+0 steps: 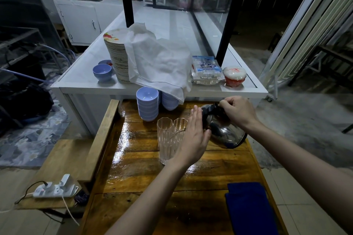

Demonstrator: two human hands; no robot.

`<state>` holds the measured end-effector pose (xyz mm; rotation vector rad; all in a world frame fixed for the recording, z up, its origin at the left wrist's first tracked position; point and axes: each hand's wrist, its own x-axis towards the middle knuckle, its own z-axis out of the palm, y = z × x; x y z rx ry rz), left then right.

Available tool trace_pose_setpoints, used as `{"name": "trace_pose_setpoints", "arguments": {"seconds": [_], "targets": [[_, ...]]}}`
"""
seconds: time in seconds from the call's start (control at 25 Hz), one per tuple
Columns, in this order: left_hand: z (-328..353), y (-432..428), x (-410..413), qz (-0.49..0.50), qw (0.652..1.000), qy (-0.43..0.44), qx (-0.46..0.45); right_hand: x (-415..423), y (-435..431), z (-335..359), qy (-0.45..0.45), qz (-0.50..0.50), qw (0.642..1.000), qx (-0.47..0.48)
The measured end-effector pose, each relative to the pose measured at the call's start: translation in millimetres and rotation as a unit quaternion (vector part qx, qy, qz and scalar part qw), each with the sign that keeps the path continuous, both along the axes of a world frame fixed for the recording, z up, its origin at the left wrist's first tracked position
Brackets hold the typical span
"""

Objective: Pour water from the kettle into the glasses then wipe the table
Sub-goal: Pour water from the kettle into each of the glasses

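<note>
A shiny steel kettle (226,132) is tilted to the left above the wooden table (145,177), and my right hand (238,109) grips its black handle. My left hand (193,139) is flat with fingers apart, its palm resting against the kettle's side near the spout. Two tall ribbed clear glasses stand side by side just left of that hand, a near glass (165,139) and a far glass (180,126). No water stream is visible. A folded dark blue cloth (248,206) lies at the table's near right corner.
Stacks of pale blue bowls (147,106) stand at the table's far end. Behind is a white counter (91,87) with stacked plates under a white cloth (158,63), packets and a black frame. A power strip (54,189) lies on the bench to the left.
</note>
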<state>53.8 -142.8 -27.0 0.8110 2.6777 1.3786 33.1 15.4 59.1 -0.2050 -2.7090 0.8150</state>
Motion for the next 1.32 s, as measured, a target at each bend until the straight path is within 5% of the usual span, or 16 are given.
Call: {"name": "trace_pose_setpoints", "arguments": {"seconds": [1.32], "targets": [[-7.7,-3.1,0.8,0.021,0.999,-0.002,0.034,-9.1,-9.2,-7.6,0.054,0.026,0.996,0.060]]}}
